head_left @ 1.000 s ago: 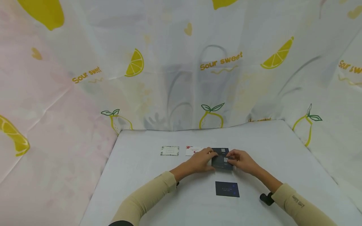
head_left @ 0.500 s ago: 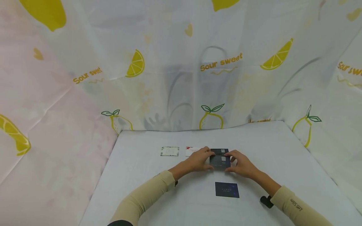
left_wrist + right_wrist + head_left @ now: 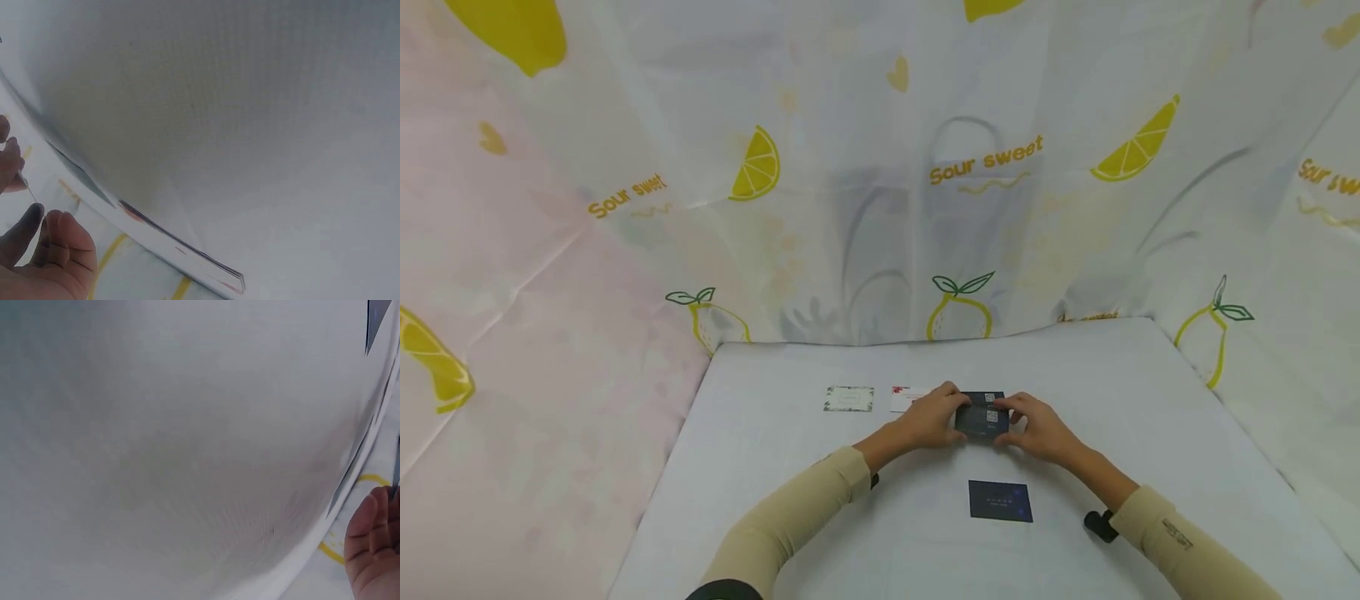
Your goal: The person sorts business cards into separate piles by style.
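A dark card (image 3: 981, 425) with a small QR code is held between both hands, just in front of a similar dark card (image 3: 973, 397) that lies on the white table. My left hand (image 3: 931, 418) pinches its left edge and my right hand (image 3: 1041, 427) pinches its right edge. In the left wrist view the left hand (image 3: 56, 259) has thumb and fingertips together on the card's thin edge. At the border of the right wrist view, the right hand (image 3: 375, 540) curls its fingers by a sliver of card (image 3: 397, 465).
Left of the hands lie a white card with red marks (image 3: 904, 400), partly covered by the left hand, and a leaf-bordered card (image 3: 848, 399). A dark blue card (image 3: 1000, 502) lies nearer the front. Lemon-printed cloth (image 3: 865, 225) rises behind the table (image 3: 760, 467).
My right hand has shifted its fingers from the card's face to its right edge. The held card has moved slightly left and looks more tilted. The cards on the table have stayed put.
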